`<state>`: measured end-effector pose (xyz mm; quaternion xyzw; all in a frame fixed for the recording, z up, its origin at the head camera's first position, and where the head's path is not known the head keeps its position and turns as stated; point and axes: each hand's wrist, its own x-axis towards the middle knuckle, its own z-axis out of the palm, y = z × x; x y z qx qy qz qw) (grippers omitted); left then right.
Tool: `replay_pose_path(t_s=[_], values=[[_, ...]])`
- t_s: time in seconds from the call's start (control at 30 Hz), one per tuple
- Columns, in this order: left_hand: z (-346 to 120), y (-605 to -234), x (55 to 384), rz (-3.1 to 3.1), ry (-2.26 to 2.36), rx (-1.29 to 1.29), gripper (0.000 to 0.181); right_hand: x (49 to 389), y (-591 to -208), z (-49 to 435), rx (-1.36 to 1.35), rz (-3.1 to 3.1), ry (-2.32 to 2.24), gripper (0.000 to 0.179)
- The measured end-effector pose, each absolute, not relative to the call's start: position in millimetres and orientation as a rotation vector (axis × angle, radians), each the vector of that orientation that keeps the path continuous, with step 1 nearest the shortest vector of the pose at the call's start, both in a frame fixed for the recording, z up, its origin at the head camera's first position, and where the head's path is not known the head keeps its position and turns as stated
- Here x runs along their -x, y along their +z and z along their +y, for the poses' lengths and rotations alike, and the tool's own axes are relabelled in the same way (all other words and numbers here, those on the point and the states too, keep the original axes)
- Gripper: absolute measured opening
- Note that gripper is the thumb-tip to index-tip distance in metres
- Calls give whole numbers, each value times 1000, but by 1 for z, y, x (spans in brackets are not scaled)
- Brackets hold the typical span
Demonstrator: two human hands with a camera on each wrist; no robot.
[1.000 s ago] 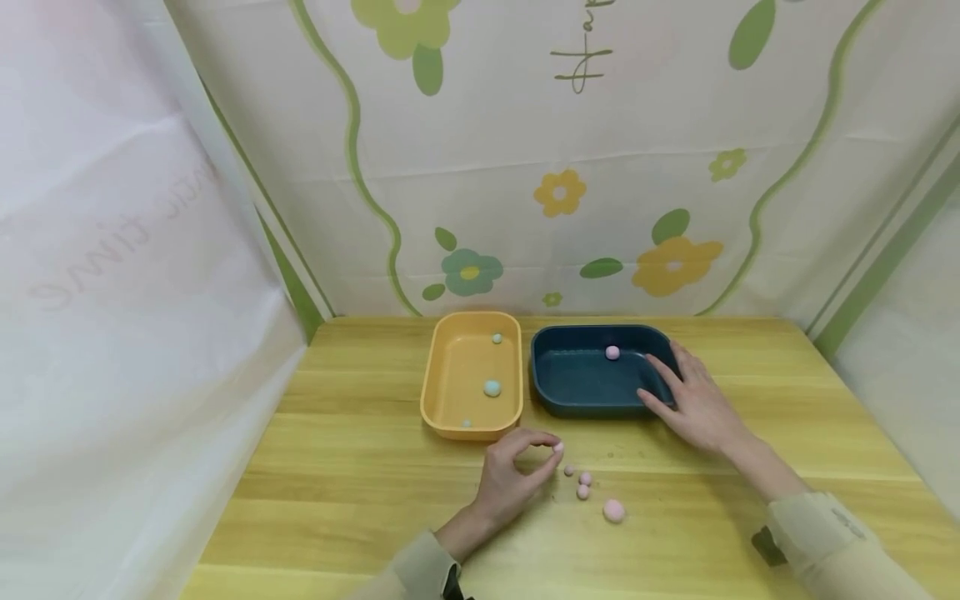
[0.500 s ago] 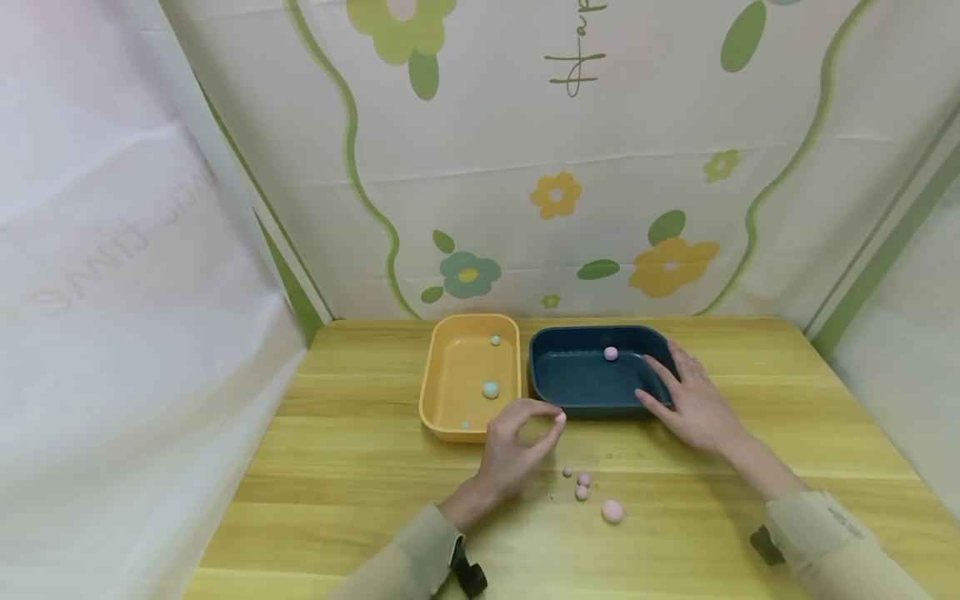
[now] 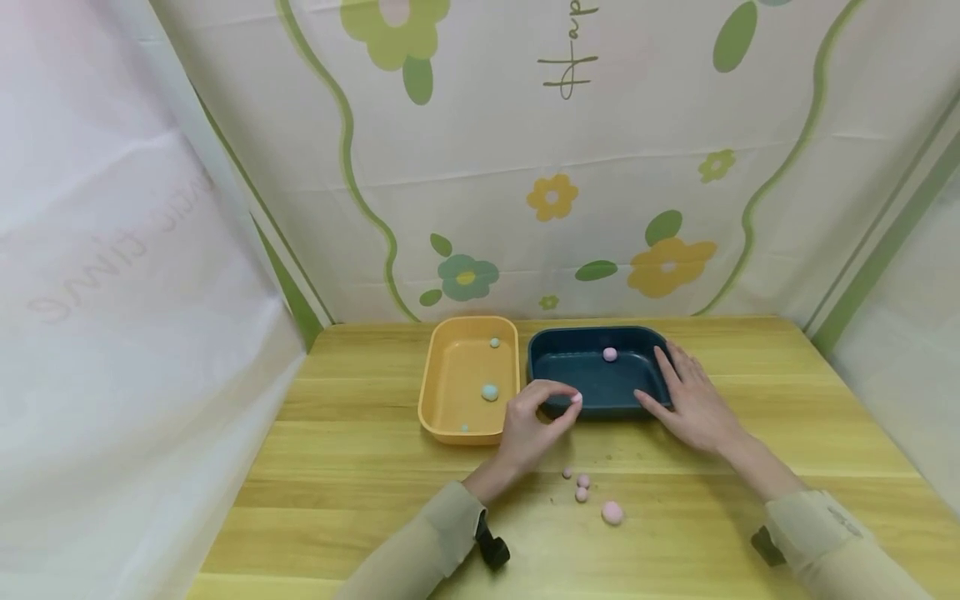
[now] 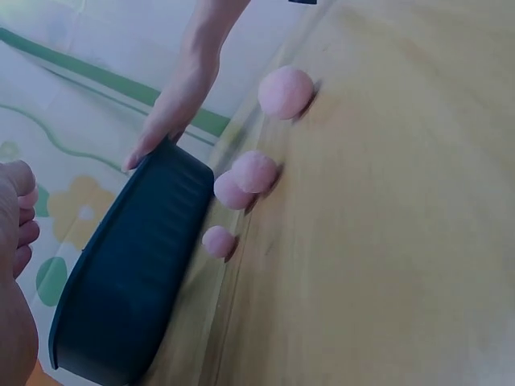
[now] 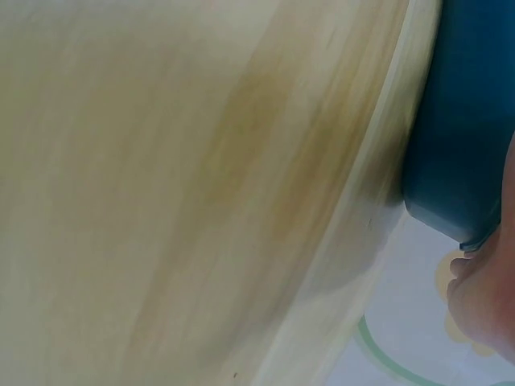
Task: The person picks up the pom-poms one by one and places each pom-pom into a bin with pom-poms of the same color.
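Note:
My left hand (image 3: 528, 425) pinches a small pale pink ball (image 3: 577, 399) between thumb and index finger, over the near rim of the dark blue tray (image 3: 611, 412). Inside that tray lies another pink ball (image 3: 610, 355). My right hand (image 3: 699, 410) rests on the tray's right end with its fingers spread. On the table in front are several pink balls: a tiny one (image 3: 567, 473), two touching balls (image 4: 254, 172) and a larger ball (image 3: 612, 512). In the left wrist view, part of the left hand (image 4: 18, 241) shows at the left edge.
A yellow tray (image 3: 431, 392) stands left of the blue one, holding a mint-green ball (image 3: 490, 392) and two smaller ones. Both trays sit on a wood-grain table (image 3: 337, 500). Behind it hangs a white curtain (image 3: 480, 142) printed with flowers.
My left hand has lifted the pinched pink ball off the table area and carried it forward and right to the blue tray's near rim. The right hand has stayed at the tray's right end.

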<state>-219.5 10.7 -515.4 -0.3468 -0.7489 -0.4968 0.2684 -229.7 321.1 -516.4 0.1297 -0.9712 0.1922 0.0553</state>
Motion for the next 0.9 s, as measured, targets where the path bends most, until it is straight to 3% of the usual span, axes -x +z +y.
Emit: replay_pose_path(t_s=[0.47,0.9], values=[[26,-498,246,-2082,-1515,759,11,231,-516,321,-368,-2967,574,98],[40,-491,265,-2141,-1414,766,13,229,-515,319,-352,-2982,590,98]])
